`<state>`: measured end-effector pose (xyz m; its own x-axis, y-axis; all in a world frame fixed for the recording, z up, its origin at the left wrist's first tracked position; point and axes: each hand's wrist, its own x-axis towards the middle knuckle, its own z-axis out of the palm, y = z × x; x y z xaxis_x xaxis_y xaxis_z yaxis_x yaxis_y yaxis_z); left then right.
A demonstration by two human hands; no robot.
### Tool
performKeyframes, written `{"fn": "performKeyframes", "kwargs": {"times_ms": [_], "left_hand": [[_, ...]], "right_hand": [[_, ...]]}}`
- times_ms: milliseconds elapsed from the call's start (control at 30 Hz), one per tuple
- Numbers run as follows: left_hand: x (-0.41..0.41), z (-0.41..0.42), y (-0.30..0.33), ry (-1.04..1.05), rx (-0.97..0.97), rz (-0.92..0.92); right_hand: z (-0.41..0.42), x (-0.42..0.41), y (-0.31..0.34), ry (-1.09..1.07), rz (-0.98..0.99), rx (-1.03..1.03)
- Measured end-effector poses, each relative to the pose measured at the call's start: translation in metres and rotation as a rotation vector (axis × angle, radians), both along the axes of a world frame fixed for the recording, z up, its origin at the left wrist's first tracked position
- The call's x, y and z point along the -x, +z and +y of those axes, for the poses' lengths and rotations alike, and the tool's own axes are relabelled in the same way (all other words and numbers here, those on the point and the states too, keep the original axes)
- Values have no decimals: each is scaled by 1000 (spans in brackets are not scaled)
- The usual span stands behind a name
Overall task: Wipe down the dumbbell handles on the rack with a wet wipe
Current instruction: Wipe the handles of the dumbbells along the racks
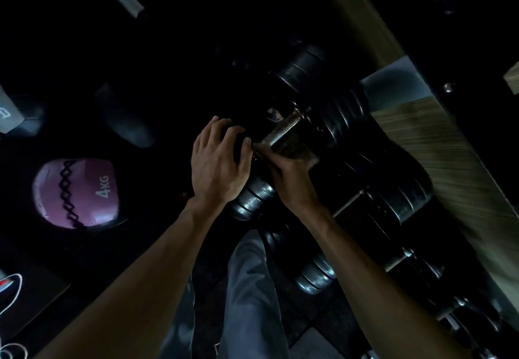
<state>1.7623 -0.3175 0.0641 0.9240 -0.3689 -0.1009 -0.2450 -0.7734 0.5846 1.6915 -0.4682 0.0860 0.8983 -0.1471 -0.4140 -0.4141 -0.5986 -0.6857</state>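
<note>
While your left hand [219,167] clasps one dumbbell [323,100], your right hand [292,179] clamps one wipe [296,148] round its handle [280,131]; four dumbbells [393,198] counted.

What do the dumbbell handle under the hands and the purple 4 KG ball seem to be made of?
Dumbbell handle: bare metal, likely steel; grey shine, dull speckles.
Purple ball: probably synthetic leather; smooth sheen, black zigzag stitching.

Floor [157,58]: dark matting, dimly lit, mostly in shadow.
Wood-grain panel [460,167]: pale, streaked, running along the right side.
Medicine ball [74,193]: purple, marked 4 KG, black zigzag stitching, on the floor at left.
White cable [17,288]: looped, lower left corner.
</note>
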Motion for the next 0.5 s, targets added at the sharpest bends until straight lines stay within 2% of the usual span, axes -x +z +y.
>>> {"fn": "performKeyframes", "kwargs": {"times_ms": [100,167,200,333,400,500], "left_hand": [[0,1,-1,0,5,-3],[0,0,0,7,5,-5],[-1,0,0,6,5,-6],[-1,0,0,6,11,-2],[-1,0,0,10,11,1],[0,0,1,13,7,6]], "right_hand": [[6,3,5,-176,42,-290],[-1,2,6,-330,77,-377],[-3,1,9,-404,52,-369],[-8,-9,16,-597,-235,-69],[-8,-14,11,-527,-280,11],[1,-12,0,-402,-205,70]]}}
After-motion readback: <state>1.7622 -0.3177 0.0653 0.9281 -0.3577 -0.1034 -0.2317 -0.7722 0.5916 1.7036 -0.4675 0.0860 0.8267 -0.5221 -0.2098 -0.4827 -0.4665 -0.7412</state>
